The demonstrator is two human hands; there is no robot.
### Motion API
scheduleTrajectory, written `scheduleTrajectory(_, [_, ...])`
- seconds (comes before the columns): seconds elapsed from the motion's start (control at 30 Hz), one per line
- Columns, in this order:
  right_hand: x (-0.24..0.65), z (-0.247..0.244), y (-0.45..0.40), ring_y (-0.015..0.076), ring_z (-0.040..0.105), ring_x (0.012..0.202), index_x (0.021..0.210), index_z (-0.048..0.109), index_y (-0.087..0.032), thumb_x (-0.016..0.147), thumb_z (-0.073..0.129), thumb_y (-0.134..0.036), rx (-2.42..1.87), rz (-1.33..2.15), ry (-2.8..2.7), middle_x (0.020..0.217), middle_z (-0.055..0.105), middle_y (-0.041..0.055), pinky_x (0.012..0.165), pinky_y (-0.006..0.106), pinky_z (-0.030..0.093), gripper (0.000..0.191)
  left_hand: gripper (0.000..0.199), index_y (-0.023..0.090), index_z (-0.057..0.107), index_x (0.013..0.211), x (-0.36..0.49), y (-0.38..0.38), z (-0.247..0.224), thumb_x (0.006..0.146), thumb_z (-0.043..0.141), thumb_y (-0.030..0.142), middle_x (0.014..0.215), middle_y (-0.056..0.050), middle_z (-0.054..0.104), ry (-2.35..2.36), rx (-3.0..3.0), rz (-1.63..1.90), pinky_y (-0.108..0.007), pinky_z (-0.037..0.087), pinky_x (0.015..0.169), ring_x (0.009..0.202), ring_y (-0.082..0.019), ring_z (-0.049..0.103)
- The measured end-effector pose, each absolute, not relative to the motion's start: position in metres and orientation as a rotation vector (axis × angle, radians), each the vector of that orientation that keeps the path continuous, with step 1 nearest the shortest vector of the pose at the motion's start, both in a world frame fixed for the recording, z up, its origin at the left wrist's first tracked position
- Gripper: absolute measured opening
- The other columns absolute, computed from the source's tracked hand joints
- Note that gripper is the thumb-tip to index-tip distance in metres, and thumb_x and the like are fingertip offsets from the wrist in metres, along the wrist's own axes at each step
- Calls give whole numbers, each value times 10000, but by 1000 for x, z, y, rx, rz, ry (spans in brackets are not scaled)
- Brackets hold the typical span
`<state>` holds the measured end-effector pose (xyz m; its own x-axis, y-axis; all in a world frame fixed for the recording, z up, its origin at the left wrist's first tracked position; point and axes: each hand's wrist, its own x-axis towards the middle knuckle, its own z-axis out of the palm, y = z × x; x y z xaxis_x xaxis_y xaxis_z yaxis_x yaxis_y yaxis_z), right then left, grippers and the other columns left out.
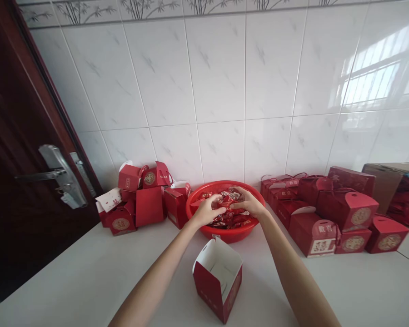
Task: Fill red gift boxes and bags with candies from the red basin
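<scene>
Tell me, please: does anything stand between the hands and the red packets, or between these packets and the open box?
Nothing visible blocks the left hand or right hand: both are at the packets. Toward the box, only the near wall of the basket and the box's own walls intervene.

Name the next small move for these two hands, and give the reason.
Probably gather some red packets and lift them toward the open box: the left hand and right hand are at the packets in the red basket, and that box stands nearer the person, its white inside showing.
</scene>
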<state>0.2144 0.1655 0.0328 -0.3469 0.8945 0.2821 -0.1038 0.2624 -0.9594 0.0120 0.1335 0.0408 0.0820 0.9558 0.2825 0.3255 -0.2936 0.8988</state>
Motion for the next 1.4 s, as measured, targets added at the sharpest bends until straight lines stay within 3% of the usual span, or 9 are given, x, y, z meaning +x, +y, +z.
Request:
scheduleTrajectory(0.13, [214, 32, 167, 205, 638, 1002, 1150, 652, -218, 532, 845, -221, -745, 1284, -1519, 1197, 657, 51, 821, 306, 559, 647, 325, 179, 760, 997, 9, 139, 36, 678, 764, 238, 1135, -109, 756, 1277, 1698, 1157, -379, 530, 906, 1046, -283, 684])
scheduleTrajectory(0.27, [215, 30, 169, 186, 661, 919, 1167, 644, -221, 557, 822, -222, -742, 1316, -1484, 1094, 688, 33, 777, 288, 569, 636, 158, 183, 752, 812, 1, 140, 33, 750, 630, 261, 801, -46, 756, 1336, 1687, 1161, -361, 529, 825, 872, -255, 695])
scheduleTrajectory(0.33, [215, 30, 168, 176, 666, 870, 1189, 637, -218, 564, 816, -220, -745, 1327, -1474, 1044, 698, 28, 743, 277, 571, 651, 145, 187, 735, 724, 0, 140, 32, 747, 614, 264, 745, -36, 740, 1347, 1697, 1148, -363, 523, 818, 844, -255, 691])
scheduleTrajectory(0.53, [213, 34, 162, 170, 667, 848, 1142, 660, -191, 532, 869, -226, -726, 1343, -1498, 1039, 712, 29, 714, 262, 573, 646, 317, 183, 784, 937, 10, 140, 31, 658, 804, 333, 1021, -92, 785, 1256, 1762, 1081, -377, 510, 911, 1013, -296, 689])
scheduleTrajectory(0.63, [212, 36, 162, 164, 667, 821, 1093, 668, -182, 570, 875, -300, -736, 1359, -1475, 1030, 712, 31, 667, 248, 574, 575, 334, 170, 787, 877, 10, 140, 31, 639, 846, 397, 951, -91, 794, 1197, 1791, 1066, -389, 527, 890, 946, -292, 705])
scheduleTrajectory(0.77, [212, 35, 164, 146, 654, 674, 983, 660, -189, 687, 805, -405, -791, 1379, -1399, 874, 700, 18, 528, 233, 550, 394, 360, 149, 776, 927, 5, 142, 29, 718, 800, 440, 1048, -111, 783, 1195, 1753, 1171, -405, 527, 923, 1010, -300, 701])
scheduleTrajectory(0.9, [213, 36, 164, 127, 634, 600, 851, 631, -185, 687, 811, -358, -814, 1407, -1383, 772, 679, 2, 481, 214, 530, 298, 393, 163, 756, 1046, 1, 146, 27, 794, 738, 465, 1184, -105, 749, 1222, 1689, 1293, -420, 495, 1008, 1129, -300, 666])
scheduleTrajectory(1.17, [214, 40, 159, 153, 672, 608, 1007, 651, -191, 566, 887, -218, -838, 1494, -1436, 723, 686, -29, 547, 265, 593, 501, 399, 145, 778, 985, 3, 144, 29, 731, 807, 451, 1142, -138, 757, 1184, 1712, 1246, -419, 514, 968, 1077, -309, 685])
scheduleTrajectory(1.4, [213, 40, 159, 112, 579, 498, 861, 669, -169, 570, 867, -291, -869, 1463, -1354, 614, 626, -42, 414, 199, 482, 372, 365, 165, 791, 993, 5, 142, 30, 784, 752, 463, 1116, -122, 769, 1221, 1784, 1148, -405, 502, 965, 1075, -315, 684])
